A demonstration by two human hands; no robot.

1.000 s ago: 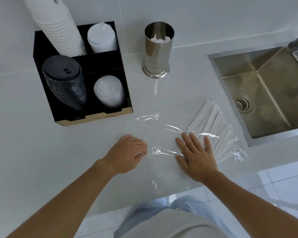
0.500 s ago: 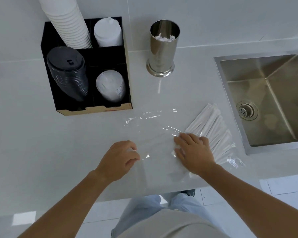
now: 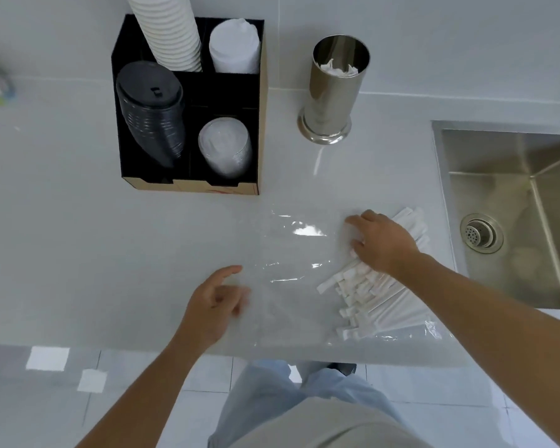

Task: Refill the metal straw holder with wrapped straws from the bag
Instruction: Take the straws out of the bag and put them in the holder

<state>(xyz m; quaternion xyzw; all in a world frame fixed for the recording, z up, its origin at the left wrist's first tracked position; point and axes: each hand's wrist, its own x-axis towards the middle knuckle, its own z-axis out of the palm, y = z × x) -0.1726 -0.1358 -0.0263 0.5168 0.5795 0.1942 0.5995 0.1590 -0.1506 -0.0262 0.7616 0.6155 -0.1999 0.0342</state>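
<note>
i read this as the very start of the refill: the straws are not yet out of the bag. the clear bag lies flat on the white counter near its front edge, and the wrapped straws sit fanned in its right half, just beside the sink. my right hand rests on top of the bundle with fingers curled down over it; whether it has a hold on any straws, or is inside the plastic or only pressing through it, i cannot tell. my left hand hovers at the bag's left side, loosely spread with the forefinger out, gripping nothing that i can see. the metal straw holder stands upright at the back of the counter, well apart from the bag, beside the black cup organizer, with only a few white wrapper tips showing low inside. the next move, as i judge it, calls for the left hand to pin or open the plastic while the right closes around a bunch, keeps it aligned, and carries it end-first to the holder's mouth.
</note>
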